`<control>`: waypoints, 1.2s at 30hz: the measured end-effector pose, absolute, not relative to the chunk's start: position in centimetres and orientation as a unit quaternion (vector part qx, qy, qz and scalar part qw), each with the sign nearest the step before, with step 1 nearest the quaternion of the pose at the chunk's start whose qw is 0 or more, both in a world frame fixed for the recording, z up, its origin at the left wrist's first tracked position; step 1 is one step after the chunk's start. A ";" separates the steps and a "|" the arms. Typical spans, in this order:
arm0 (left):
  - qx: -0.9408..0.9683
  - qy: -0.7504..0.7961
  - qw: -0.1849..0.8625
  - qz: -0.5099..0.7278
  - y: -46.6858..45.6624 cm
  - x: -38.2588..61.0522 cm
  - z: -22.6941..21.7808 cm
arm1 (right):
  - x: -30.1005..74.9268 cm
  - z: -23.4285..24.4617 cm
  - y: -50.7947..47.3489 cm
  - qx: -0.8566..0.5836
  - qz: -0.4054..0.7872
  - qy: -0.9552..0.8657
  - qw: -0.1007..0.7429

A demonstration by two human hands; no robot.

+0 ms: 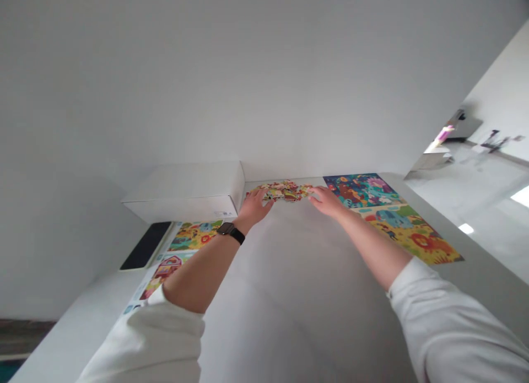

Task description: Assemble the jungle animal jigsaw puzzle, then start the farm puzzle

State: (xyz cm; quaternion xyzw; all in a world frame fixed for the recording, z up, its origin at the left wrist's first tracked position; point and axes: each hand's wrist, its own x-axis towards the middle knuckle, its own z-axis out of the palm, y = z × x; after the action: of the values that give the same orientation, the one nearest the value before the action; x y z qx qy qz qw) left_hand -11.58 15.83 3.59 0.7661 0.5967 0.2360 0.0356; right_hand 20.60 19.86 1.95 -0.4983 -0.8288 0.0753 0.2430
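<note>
A heap of colourful jigsaw puzzle pieces (287, 190) lies at the far edge of the white table (289, 273), against the wall. My left hand (255, 206) rests at the heap's left side, fingers stretched out and touching the pieces. On the heap's right side is my right hand (326, 200), its fingers apart and the tips at the outermost pieces. Neither hand shows a piece in its grip. A dark smartwatch (230, 231) is strapped on my left wrist.
A white box (185, 190) stands left of the heap. Before it lie a dark tablet-like slab (146, 245) and a printed picture sheet (194, 237), partly behind my left arm. To the right lie a blue animal picture (363, 189) and a yellow one (417, 234).
</note>
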 end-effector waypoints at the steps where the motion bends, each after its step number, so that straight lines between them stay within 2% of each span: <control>1: 0.761 0.603 0.038 0.236 16.7 -11.4 3.5 | 19.4 1.8 21.2 -0.502 0.076 -0.828 0.237; 6: 0.738 0.638 0.031 0.219 20.9 -10.5 2.7 | 15.8 0.4 26.5 -0.530 0.068 -0.819 0.208; 11: 0.745 0.642 0.032 0.177 23.6 -10.5 1.2 | 14.3 -1.1 29.4 -0.496 0.064 -0.846 0.182; 20: 0.760 0.638 0.016 0.125 24.9 -10.5 -0.5 | 12.9 -0.2 29.2 -0.469 0.069 -0.872 0.119; 28: 0.780 0.606 0.021 0.154 21.3 -10.8 0.0 | 13.3 -0.1 25.6 -0.429 0.045 -0.892 0.136; 36: 0.805 0.565 0.053 0.173 15.4 -11.0 0.1 | 15.7 -2.0 21.5 -0.350 0.055 -0.918 0.180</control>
State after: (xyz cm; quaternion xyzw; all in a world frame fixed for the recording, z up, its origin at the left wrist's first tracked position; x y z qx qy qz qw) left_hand -10.97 15.41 0.06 0.8047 0.5655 0.1731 0.0526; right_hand 15.67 21.52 -2.00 -0.3497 -0.9178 0.0553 0.1797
